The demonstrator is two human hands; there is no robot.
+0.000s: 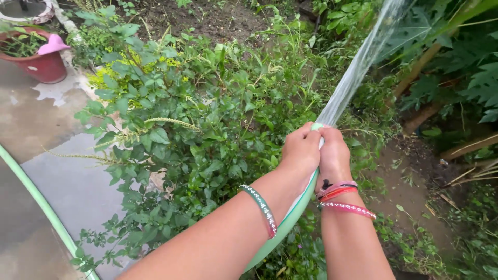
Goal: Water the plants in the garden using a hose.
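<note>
Watering step rn: left hand point(301, 150) & right hand point(333, 155) both closed tight on pale green rubber hose point(288, 220), nozzle end pinched, water spray point(358, 65) arcing over leafy green bushes point(207, 129). Next imo needs steady grip, aim at wet soil point(410, 192)

We have a single view, from a camera worn on the head, looking down and forward along our own forearms. It sits close to our hands point(316, 155), with garden shrubs point(192, 129) and wet paving point(46, 155) beyond.

Pale green hose point(290, 218), red pot point(44, 65), pink bangles point(345, 199).
</note>
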